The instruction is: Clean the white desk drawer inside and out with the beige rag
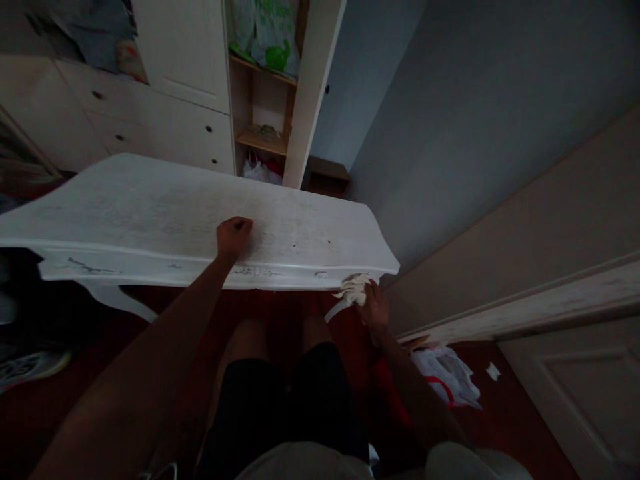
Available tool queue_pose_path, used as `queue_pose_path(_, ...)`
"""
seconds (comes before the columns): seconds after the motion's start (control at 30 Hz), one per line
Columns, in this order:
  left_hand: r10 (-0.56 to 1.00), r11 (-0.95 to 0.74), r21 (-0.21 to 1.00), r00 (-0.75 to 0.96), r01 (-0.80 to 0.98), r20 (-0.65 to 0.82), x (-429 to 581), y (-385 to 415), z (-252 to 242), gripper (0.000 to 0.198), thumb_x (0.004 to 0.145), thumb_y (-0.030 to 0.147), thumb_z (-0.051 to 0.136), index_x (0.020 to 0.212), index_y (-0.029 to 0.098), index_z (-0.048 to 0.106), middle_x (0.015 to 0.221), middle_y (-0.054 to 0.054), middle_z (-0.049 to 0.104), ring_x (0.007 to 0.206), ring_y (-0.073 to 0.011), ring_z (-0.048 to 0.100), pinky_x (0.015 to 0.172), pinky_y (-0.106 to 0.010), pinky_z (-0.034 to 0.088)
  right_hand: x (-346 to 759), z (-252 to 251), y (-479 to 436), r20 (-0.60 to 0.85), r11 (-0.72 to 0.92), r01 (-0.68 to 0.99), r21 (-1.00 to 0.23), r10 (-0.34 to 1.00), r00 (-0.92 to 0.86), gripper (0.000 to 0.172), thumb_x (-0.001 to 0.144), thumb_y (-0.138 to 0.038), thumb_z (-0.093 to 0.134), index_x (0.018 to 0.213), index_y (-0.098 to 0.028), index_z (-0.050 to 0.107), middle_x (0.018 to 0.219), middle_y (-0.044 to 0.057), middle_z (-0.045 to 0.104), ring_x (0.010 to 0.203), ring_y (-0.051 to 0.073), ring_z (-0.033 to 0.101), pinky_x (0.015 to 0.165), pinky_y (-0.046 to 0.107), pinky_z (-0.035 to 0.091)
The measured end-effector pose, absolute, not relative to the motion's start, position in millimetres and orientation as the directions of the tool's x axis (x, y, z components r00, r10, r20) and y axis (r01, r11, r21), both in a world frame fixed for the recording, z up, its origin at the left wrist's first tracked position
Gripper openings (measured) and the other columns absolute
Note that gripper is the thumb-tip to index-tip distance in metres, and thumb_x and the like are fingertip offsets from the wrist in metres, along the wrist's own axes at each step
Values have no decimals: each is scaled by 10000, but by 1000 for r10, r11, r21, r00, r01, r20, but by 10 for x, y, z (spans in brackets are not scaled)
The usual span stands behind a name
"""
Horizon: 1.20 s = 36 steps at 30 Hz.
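A long white table (pixel 310 223) with a scuffed top and carved front stands across my view. My left hand (pixel 235 236) rests on the tabletop near its front edge, fingers curled into a loose fist with nothing visible in them. Low at the table's front right corner, my right hand (pixel 376 306) grips a crumpled cream cloth (pixel 354 289). The cloth touches the carved front just above a curved table leg (pixel 338 309). Part of my right fingers is hidden behind the cloth. Two small dark specks lie on the right part of the top.
Behind the table stands a white cabinet (pixel 183 133) with an open door (pixel 315 87) and bags on its shelves. A grey wall (pixel 475 113) rises at the right. On the red floor lie a white plastic bag (pixel 447 373) and, at the left, a shoe (pixel 35 368).
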<state>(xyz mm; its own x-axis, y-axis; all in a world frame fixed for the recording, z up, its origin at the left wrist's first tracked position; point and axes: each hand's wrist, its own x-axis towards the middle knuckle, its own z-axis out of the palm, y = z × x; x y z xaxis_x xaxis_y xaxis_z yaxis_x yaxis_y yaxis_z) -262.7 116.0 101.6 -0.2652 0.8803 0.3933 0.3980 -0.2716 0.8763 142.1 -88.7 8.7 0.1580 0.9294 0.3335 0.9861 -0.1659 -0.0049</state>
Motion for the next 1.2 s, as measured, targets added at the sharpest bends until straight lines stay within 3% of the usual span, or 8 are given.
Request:
queue_pose_path(0.23, 885, -273, 883, -260, 383, 386, -2620, 1141, 1023, 151, 705, 231, 594, 715, 171, 732, 696, -33, 712, 709, -200, 653, 695, -289, 499, 1631, 96, -852, 478, -247, 938, -243, 811, 337, 613, 832, -419, 555, 1320, -52, 501, 1375, 247, 531, 1270, 330, 488, 1064, 421, 387)
queue_pose_path(0.6, 882, -268, 876, -265, 400, 390, -2633, 1152, 1015, 170, 708, 233, 582, 723, 164, 738, 707, -36, 717, 717, -199, 665, 707, -288, 500, 650, 109, -608, 480, -169, 898, -405, 797, 367, 660, 767, -409, 626, 1326, -74, 524, 1375, 235, 538, 1262, 343, 497, 1056, 479, 408)
queue_pose_path(0.93, 901, -198, 880, -273, 433, 337, -2611, 1121, 1066, 200, 731, 223, 577, 797, 148, 750, 760, -40, 737, 751, -180, 670, 723, -258, 504, 173, 301, -667, 475, -13, 907, -421, 849, 233, 634, 692, -344, 713, 1262, -87, 603, 1344, 198, 596, 1127, 338, 573, 1013, 489, 448)
queue_pose_path(1.2, 897, -216, 889, -278, 404, 344, -2623, 1135, 1029, 239, 723, 249, 570, 816, 138, 759, 749, -46, 732, 720, -176, 656, 674, -254, 496, -542, 324, -523, 378, 40, 864, -502, 908, 178, 689, 687, -351, 723, 1307, -85, 582, 1350, 196, 592, 1219, 349, 548, 1046, 473, 436)
